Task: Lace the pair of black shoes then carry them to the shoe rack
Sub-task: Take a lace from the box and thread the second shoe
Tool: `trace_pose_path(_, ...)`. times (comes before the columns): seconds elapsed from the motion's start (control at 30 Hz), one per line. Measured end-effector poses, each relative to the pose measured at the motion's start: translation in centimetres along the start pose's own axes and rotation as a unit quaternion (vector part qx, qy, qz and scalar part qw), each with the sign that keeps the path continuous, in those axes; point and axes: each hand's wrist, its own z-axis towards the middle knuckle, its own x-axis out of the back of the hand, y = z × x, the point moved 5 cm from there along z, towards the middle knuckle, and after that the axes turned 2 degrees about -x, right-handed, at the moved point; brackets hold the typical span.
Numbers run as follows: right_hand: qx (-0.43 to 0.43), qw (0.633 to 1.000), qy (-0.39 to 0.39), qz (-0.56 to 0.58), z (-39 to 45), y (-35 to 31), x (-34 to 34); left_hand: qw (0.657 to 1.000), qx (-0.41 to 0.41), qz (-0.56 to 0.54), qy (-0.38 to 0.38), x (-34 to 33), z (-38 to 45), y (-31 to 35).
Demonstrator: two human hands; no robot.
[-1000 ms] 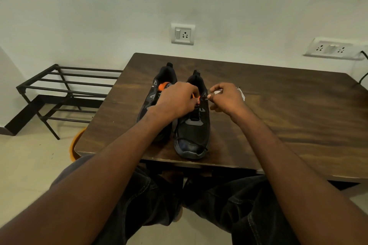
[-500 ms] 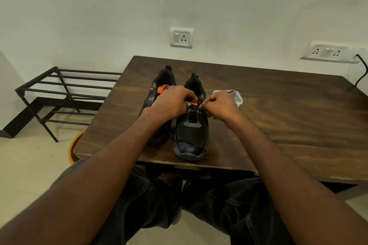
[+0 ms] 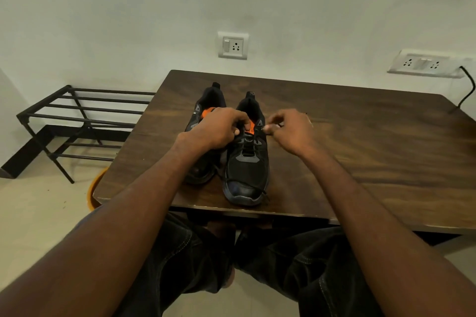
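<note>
Shoes side by side near the table (image 3: pixel 360 162) front edge, we judge lacing unfinished: our left hand (image 3: pixel 219 128) and right hand (image 3: pixel 291 131) each pinch lace at the right shoe (image 3: pixel 247 170) upper eyelets, left shoe (image 3: pixel 203 172) half hidden, rack (image 3: pixel 77 121) carry pending.

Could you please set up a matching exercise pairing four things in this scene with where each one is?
Things:
1. shoe rack
2. right-hand shoe
3. single wall socket
4. black cable

Places:
A. on the wall above the table's far edge
B. on the floor left of the table
C. at the far right, running down from the double socket plate
D. on the table, between the left hand and right hand

Pairs: 1-B, 2-D, 3-A, 4-C
</note>
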Motion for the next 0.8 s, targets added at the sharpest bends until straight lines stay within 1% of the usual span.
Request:
trace_pose_path(0.03,0.012,0.999,-0.038,-0.006,-0.3,-0.6,-0.8,1.0,-0.002,0.002,-0.002,0.0,-0.1,0.0)
trace_pose_path(0.07,0.025,0.998,-0.052,-0.028,-0.4,-1.0,-1.3,1.0,-0.004,0.003,-0.001,0.0,-0.2,0.1)
trace_pose_path(0.1,0.031,0.996,-0.05,-0.06,-0.4,-1.2,-1.5,1.0,-0.005,0.003,0.002,0.1,-0.2,0.1)
trace_pose_path(0.13,0.032,0.996,-0.047,-0.067,-0.3,-1.2,-1.5,1.0,-0.005,0.002,0.006,0.1,-0.3,0.1)
trace_pose_path(0.2,0.023,0.998,-0.046,-0.042,-0.2,-0.9,-1.5,1.0,-0.006,0.005,0.008,0.1,-0.4,0.1)
trace_pose_path(0.23,0.007,1.0,-0.028,-0.011,-0.2,-0.6,-1.2,1.0,-0.005,0.005,0.007,0.1,-0.4,0.2)
trace_pose_path(0.27,-0.027,0.999,0.014,0.045,-0.1,-0.1,-0.5,1.0,-0.004,0.003,0.008,0.2,-0.5,0.2)
trace_pose_path(0.3,-0.075,0.987,0.072,0.12,0.0,0.5,0.8,1.0,-0.002,0.0,0.011,0.3,-0.5,0.2)
trace_pose_path(0.33,-0.122,0.966,0.134,0.182,-0.1,1.3,2.1,1.0,0.0,-0.002,0.014,0.4,-0.5,0.2)
trace_pose_path(0.37,-0.151,0.951,0.185,0.198,-0.2,1.9,3.3,1.0,0.002,-0.005,0.015,0.5,-0.5,0.2)
trace_pose_path(0.4,-0.154,0.952,0.214,0.154,-0.3,2.1,4.3,1.0,0.004,-0.007,0.013,0.5,-0.5,0.2)
trace_pose_path(0.43,-0.138,0.962,0.221,0.083,-0.2,1.9,4.7,1.0,0.005,-0.009,0.011,0.5,-0.5,0.2)
trace_pose_path(0.47,-0.108,0.973,0.206,0.016,-0.2,1.5,4.6,1.0,0.005,-0.011,0.011,0.5,-0.5,0.2)
trace_pose_path(0.5,-0.072,0.982,0.174,-0.029,-0.2,0.8,3.9,1.0,0.005,-0.012,0.012,0.6,-0.4,0.2)
trace_pose_path(0.57,-0.005,0.992,0.105,-0.069,-0.4,-0.4,2.0,1.0,0.002,-0.009,0.014,0.6,-0.4,0.3)
trace_pose_path(0.6,0.016,0.995,0.069,-0.069,-0.4,-0.8,1.0,1.0,0.001,-0.005,0.014,0.6,-0.4,0.3)
trace_pose_path(0.7,0.02,0.999,-0.032,-0.028,-0.4,-1.2,-0.9,1.0,-0.003,0.006,0.017,0.5,-0.4,0.4)
trace_pose_path(0.77,0.001,0.999,-0.042,-0.02,-0.2,-0.9,-1.3,1.0,-0.006,0.01,0.02,0.5,-0.3,0.3)
trace_pose_path(0.8,-0.024,1.0,-0.016,0.002,-0.3,-0.6,-1.0,1.0,-0.005,0.008,0.018,0.5,-0.3,0.3)
